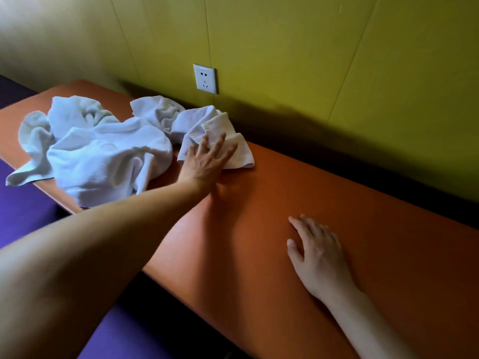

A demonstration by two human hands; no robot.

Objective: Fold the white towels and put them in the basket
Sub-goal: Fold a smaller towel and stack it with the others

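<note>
Fingers (217,145) of the left hand (207,161) are lying straight and spread on the nearest white towel (207,125), gripping nothing yet; the crumpled towel heap (103,149) is sitting just beyond their left side on the orange bench (363,229). Being soft, light terry, it should bunch easily, so a hem corner is probably the best hold. With its arm reaching forward, the right hand (318,255) is resting flat and relaxed, well apart.

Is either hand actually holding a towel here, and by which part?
Neither grips anything. The left hand rests straight-fingered on the small towel's near edge; the right hand lies flat on the orange table.
</note>
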